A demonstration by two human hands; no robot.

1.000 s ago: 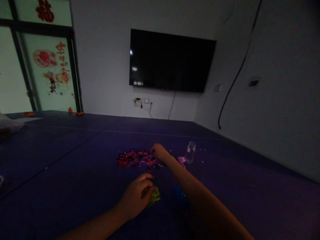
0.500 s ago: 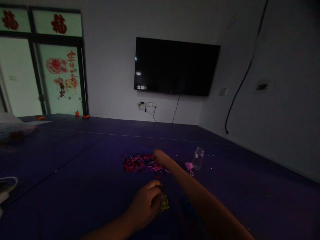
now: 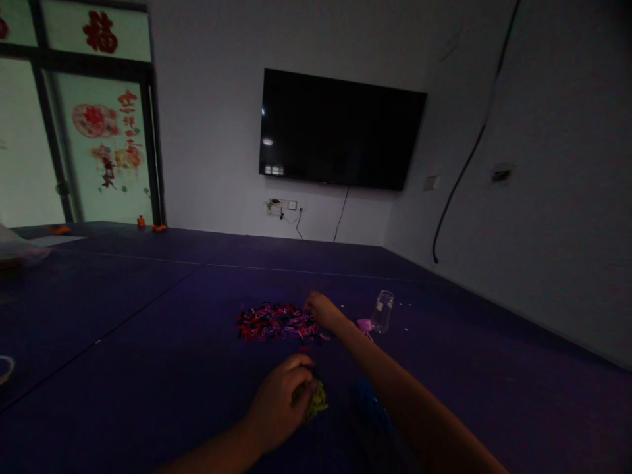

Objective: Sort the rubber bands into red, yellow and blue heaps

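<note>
The fingers of the right hand (image 3: pixel 322 311) bend down at the right edge of a mixed pile of red, pink and dark loops (image 3: pixel 271 322); whether they pinch a loop, I cannot tell. The left hand (image 3: pixel 281 401) is nearer to the body, its fingers curved over a yellow-green heap (image 3: pixel 318 401); what lies between thumb and fingers is too dark to see. The step in hand seems to be picking among the mixed loops. Taking one would call, I judge, for a fine fingertip pinch, because the loops overlap.

A blue heap (image 3: pixel 368 403) lies just beside the right forearm, so a low sweep there could disturb it. To the right of this arm, a pink piece (image 3: pixel 365 325) and a clear bottle (image 3: pixel 382 312) limit the sideways movement. Leftward, the purple surface (image 3: pixel 162 355) gives wider room; its far edge is well beyond the pile.
</note>
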